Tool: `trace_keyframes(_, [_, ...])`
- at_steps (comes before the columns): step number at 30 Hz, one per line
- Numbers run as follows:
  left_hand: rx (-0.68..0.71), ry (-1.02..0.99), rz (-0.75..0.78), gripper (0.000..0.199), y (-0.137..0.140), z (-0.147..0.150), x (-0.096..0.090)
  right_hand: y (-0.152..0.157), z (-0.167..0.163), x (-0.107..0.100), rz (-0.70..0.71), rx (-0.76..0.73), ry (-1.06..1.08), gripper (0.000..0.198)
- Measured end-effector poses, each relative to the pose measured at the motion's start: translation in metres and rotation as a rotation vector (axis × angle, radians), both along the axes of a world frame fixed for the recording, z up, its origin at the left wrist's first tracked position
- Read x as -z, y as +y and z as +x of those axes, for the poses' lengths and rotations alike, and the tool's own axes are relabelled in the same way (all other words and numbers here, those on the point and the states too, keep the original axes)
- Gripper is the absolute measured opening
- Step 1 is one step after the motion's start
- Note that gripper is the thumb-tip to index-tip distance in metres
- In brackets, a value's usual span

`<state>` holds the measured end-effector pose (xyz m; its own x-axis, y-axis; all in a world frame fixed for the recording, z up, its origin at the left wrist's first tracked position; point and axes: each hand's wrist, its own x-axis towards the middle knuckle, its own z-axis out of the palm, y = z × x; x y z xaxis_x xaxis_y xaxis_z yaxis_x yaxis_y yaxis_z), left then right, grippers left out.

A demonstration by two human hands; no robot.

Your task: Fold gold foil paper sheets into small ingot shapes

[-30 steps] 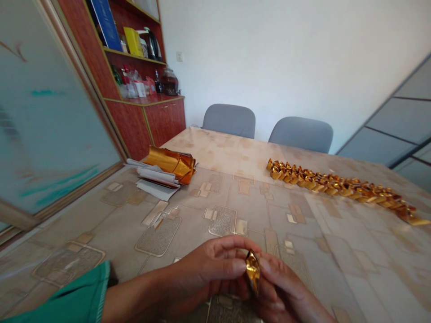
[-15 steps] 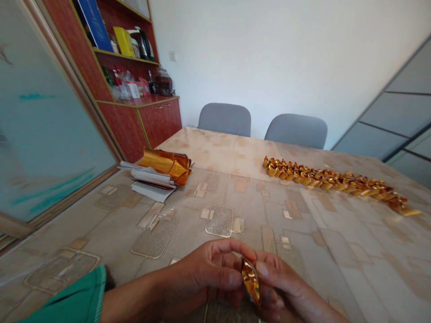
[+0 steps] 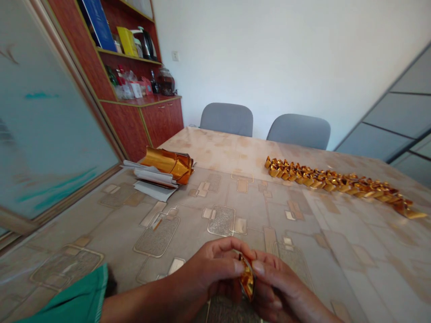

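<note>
Pinching foil (image 3: 248,281) btwn fingertips of L hand (image 3: 217,264) & R hand (image 3: 282,279). Equally near both; running lengthwise approx. up-down in view, w/ top tipped slightly L.

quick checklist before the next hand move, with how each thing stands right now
1. Left hand on the gold foil piece: ok, thumb and fingers touch it.
2. Right hand on the same piece: ok, thumb at its other side.
3. Underside of that piece sound: cannot tell, fingers hide it.
4. Row of folded gold pieces clear of both hands: ok, farther off to the right on the table.
5. Stack of gold sheets squared up: not ok, its edges lie uneven.
</note>
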<state>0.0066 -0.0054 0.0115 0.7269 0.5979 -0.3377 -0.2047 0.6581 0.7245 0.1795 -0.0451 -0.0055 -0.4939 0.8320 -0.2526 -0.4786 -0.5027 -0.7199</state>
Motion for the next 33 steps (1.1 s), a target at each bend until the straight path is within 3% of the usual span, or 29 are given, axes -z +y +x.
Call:
trace_keyframes(6, [-0.133,0.021,0.074,0.027,-0.006,0.007,0.006,-0.001,-0.004,-0.001,0.011,0.028,-0.009,0.046])
trace_keyframes(9, [-0.038,-0.046,-0.008,0.028,-0.003,0.002,0.006,0.000,0.000,-0.007,-0.005,0.025,0.007,0.049])
trace_keyframes(15, [0.206,-0.087,-0.266,0.037,0.008,-0.011,0.005,-0.002,0.015,-0.003,-0.070,-0.094,0.016,0.036])
trace_keyframes(27, [0.242,-0.110,-0.234,0.026,0.007,-0.013,-0.003,0.002,0.016,-0.005,-0.004,-0.179,-0.166,0.039])
trace_keyframes(33, [0.234,-0.006,-0.035,0.036,0.007,-0.013,-0.005,0.002,0.013,-0.006,-0.012,-0.124,-0.311,0.042])
